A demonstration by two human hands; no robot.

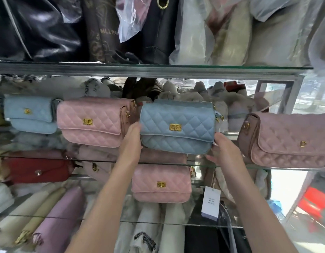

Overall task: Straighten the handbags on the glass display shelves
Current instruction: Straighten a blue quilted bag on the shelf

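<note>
A blue quilted handbag (177, 126) with a gold clasp stands on the middle glass shelf (96, 159), facing me. My left hand (131, 141) grips its left end, fingers behind the bag. Its lower right corner is held by my right hand (224, 150). Beside it on the left stands a pink quilted handbag (93, 122), then a paler blue handbag (30, 114) at the far left. A mauve quilted handbag (287, 141) sits to the right, turned at an angle.
One shelf down stand another pink handbag (160, 183) and a red bag (36, 171); a white price tag (211, 202) hangs there. Dark and plastic-wrapped bags fill the top shelf (158, 70). Wrapped bags lie on the lowest shelf.
</note>
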